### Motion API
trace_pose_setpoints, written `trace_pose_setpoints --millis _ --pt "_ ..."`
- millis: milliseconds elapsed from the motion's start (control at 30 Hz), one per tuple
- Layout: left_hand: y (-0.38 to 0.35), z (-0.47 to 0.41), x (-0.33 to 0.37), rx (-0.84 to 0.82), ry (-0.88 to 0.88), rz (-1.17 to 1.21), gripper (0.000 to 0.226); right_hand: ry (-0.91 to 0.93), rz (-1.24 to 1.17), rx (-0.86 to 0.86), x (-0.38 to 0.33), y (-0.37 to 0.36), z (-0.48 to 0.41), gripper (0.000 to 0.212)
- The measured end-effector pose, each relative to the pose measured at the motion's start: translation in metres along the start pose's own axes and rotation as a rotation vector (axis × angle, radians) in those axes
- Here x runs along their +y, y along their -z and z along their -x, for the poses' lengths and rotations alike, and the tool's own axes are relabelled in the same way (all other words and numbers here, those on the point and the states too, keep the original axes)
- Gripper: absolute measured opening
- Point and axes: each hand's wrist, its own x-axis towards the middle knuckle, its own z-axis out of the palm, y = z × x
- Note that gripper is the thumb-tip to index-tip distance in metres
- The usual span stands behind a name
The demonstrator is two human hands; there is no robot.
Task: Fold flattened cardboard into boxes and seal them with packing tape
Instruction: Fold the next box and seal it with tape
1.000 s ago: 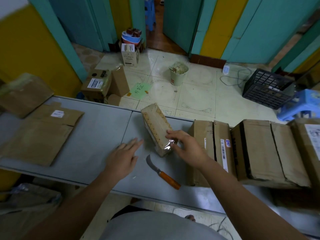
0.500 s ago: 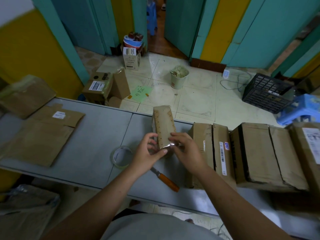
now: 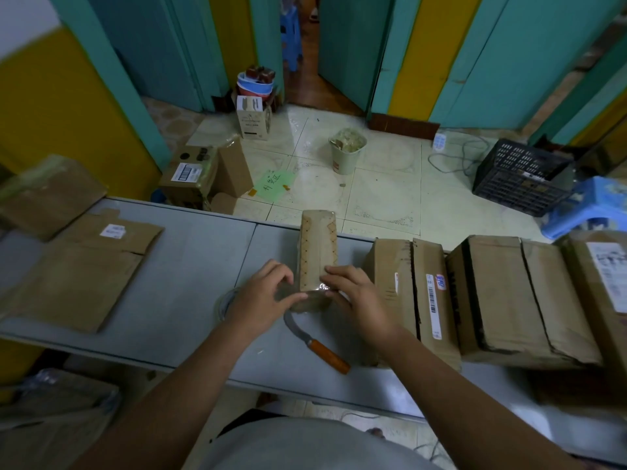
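Small box [image 3: 318,245] flat on worktop [image 3: 190,266] | left hand [image 3: 266,298] at box's near end, pinching clear tape [image 3: 310,296] | right hand [image 3: 358,296] gripping box's near right corner | knife [image 3: 315,346] just nearside of box | tape roll [image 3: 224,305] left of box, partly hidden by left hand.

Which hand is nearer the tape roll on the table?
Left. The left hand sits right beside the tape roll; the right hand is beyond the small box, farther off.
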Motion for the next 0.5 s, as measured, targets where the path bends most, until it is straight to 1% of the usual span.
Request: trace_pose_setpoints --millis 67,167,233,300,367,500 --pt "0.003 0.004 -0.001 -0.011 -0.005 -0.069 0.026 -0.019 -0.086 0.008 -0.002 0.000 -0.001 0.039" --pt "0.007 0.010 -0.003 -0.044 -0.010 -0.083 0.016 -0.103 -0.236 0.069 -0.005 -0.004 0.000 0.037" --pt "0.009 0.011 -0.005 -0.064 -0.012 -0.071 0.011 -0.194 -0.244 0.095 -0.004 -0.007 0.001 0.028" --pt "0.010 0.011 -0.006 -0.087 -0.011 -0.077 0.013 -0.244 -0.230 0.070 -0.003 -0.010 0.002 0.025" --pt "0.011 0.011 -0.007 -0.102 -0.014 -0.088 0.017 -0.230 -0.209 0.045 -0.001 -0.012 0.003 0.029" --pt "0.013 0.008 -0.010 -0.117 -0.044 -0.096 0.021 -0.130 -0.100 0.015 0.002 -0.010 0.000 0.032"
